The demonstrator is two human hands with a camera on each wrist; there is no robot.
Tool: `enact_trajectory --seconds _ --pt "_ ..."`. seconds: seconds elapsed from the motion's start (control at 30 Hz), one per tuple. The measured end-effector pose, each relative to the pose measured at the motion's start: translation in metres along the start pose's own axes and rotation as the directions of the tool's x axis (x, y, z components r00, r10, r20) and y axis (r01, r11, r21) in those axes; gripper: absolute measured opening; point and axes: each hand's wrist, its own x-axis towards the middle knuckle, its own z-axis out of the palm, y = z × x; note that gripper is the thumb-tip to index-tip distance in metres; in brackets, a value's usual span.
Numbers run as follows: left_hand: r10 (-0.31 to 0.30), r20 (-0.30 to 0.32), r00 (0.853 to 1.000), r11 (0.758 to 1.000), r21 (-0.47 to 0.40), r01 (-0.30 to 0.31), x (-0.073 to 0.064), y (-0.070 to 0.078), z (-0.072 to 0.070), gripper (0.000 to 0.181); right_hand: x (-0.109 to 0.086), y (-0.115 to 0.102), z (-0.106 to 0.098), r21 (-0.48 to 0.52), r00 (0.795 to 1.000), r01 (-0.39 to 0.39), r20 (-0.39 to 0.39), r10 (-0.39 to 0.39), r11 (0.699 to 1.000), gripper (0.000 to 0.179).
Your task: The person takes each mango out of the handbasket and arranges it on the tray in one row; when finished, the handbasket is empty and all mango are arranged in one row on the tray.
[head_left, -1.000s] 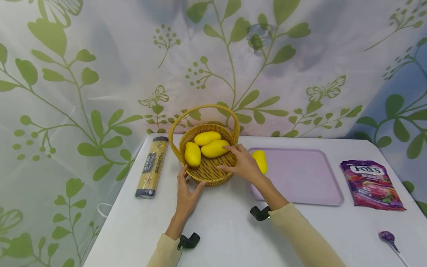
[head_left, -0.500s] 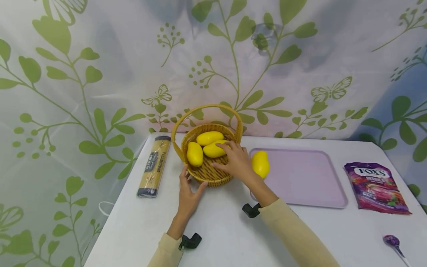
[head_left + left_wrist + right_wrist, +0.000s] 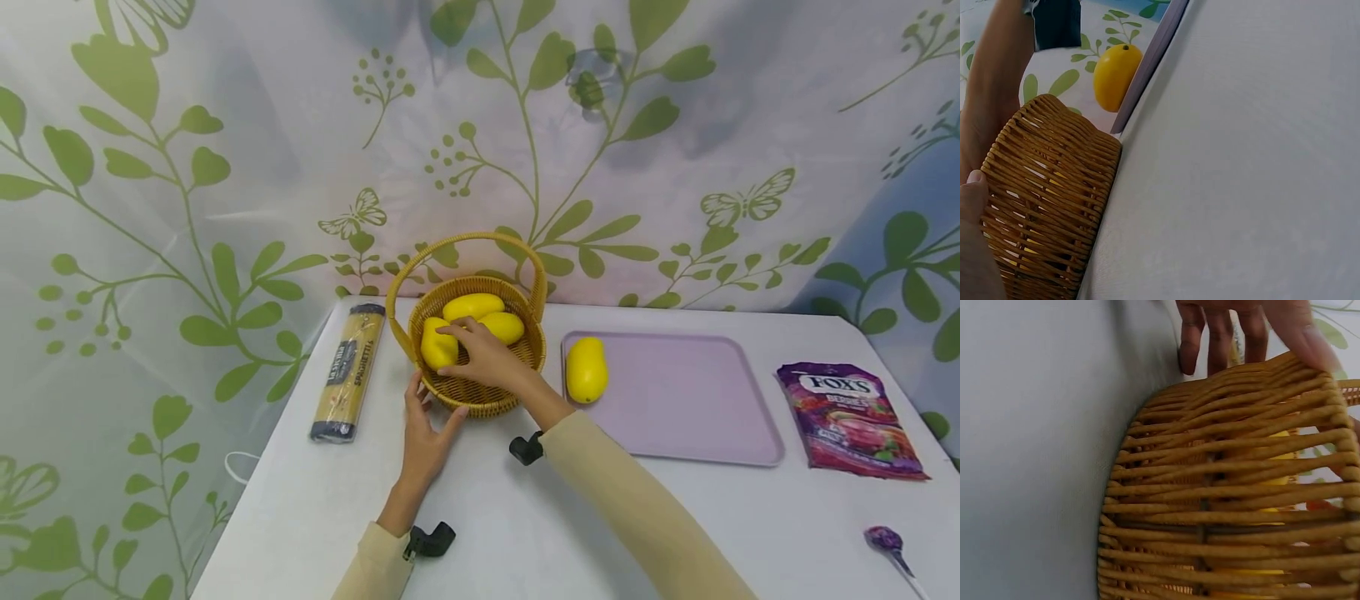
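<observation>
A wicker basket (image 3: 487,408) with a tall arched handle holds 3 yellow mangoes. My right hand (image 3: 483,354) reaches inside it, thumb and fingers curved about the leftmost mango (image 3: 432,337). Beyond that hand lie the back mango (image 3: 472,306) and the right mango (image 3: 508,327), the latter partly covered. Against the basket's near left side rests my left hand (image 3: 423,442), thumb and fingers spread. In the right wrist view, the left hand (image 3: 1241,325) has its thumb on the rim and its fingers extended downward. Basket weave (image 3: 1054,200) hides most of the contents in the left wrist view.
Another mango (image 3: 587,371) lies on the left end of a lilac tray (image 3: 675,400), right of the basket. A spaghetti pack (image 3: 348,371) lies to the left. Farther right are a Fox's candy bag (image 3: 851,421) and a lollipop (image 3: 885,540). A patterned curtain (image 3: 637,167) stands behind.
My right hand has moved left inside the basket, from the right mango to the leftmost one. The mango on the tray has come fully into sight. My left hand stays at the basket.
</observation>
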Motion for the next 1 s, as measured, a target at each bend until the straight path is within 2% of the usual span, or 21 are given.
enact_trajectory --seconds 0.1,0.33,0.5,0.73,1.0 --pt "-0.004 -0.003 1.0 1.0 -0.017 0.004 0.0 0.001 0.001 0.095 0.008 0.003 0.006 0.009 0.999 -0.007 0.047 0.007 1.0 0.067" --pt "-0.015 -0.004 1.0 1.0 -0.005 0.015 0.0 0.001 0.002 0.096 0.017 0.009 0.016 0.044 0.996 0.009 0.087 -0.013 0.999 0.068" --pt "-0.003 -0.003 1.0 1.0 -0.007 0.003 0.0 0.0 -0.002 0.095 0.02 0.008 0.021 0.023 0.993 0.014 0.121 -0.016 1.0 0.068" --pt "-0.012 -0.016 1.0 1.0 -0.012 0.012 -0.003 0.0 -0.006 0.094 0.017 0.002 0.028 0.024 0.99 0.053 0.129 -0.055 0.998 0.054" --pt "-0.012 -0.006 1.0 0.999 -0.032 0.012 -0.002 0.003 0.0 0.094 0.012 0.002 0.026 0.004 0.995 0.003 0.104 -0.004 1.0 0.049"
